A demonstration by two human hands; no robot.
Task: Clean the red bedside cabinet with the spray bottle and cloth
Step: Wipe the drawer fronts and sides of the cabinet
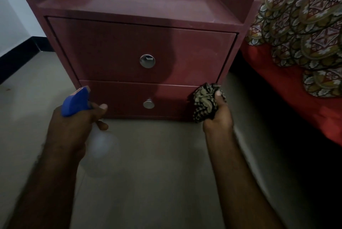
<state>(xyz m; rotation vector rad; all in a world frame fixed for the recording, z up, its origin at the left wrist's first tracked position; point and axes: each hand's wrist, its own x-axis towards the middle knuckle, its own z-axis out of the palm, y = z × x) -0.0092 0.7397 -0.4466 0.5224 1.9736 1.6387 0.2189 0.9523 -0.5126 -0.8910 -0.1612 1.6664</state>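
Note:
The red bedside cabinet (114, 47) stands on the floor straight ahead, with two shut drawers, each with a round silver knob, and a rimmed top. My left hand (74, 127) grips the spray bottle (75, 103); only its blue trigger head shows, pointing at the lower drawer's left end. The bottle's body is hidden under my hand. My right hand (219, 115) clutches a crumpled patterned cloth (205, 102) at the lower drawer's right corner, close to or touching it.
A bed (288, 88) with a red sheet and a patterned quilt (303, 25) stands close on the right. Pale floor tiles (148, 173) lie in front of the cabinet. A white wall with a dark skirting (16, 62) runs along the left.

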